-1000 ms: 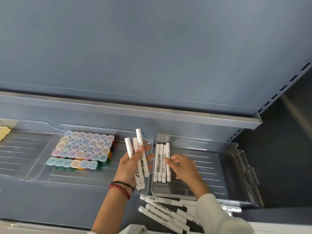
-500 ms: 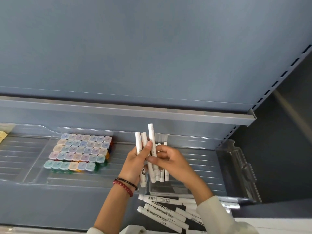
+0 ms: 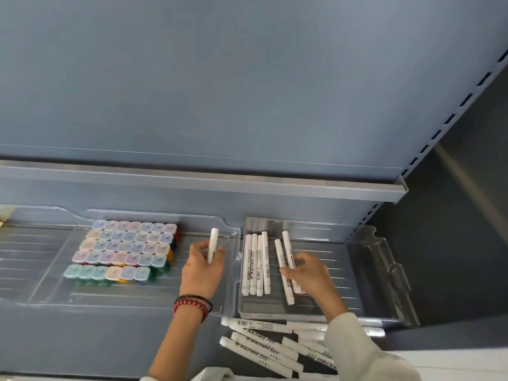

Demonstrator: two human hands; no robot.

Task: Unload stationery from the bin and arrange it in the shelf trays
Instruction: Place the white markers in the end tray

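Two markers point(image 3: 280, 253) moved under right hand point(image 3: 308, 273), perhaps pinched.

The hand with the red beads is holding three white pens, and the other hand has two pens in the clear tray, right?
Not three. In the head view the left hand, with the red beads, holds one white pen. The right hand does hold two pens in the clear tray.

Two markers point(image 3: 279, 253) now in right hand point(image 3: 309, 273)
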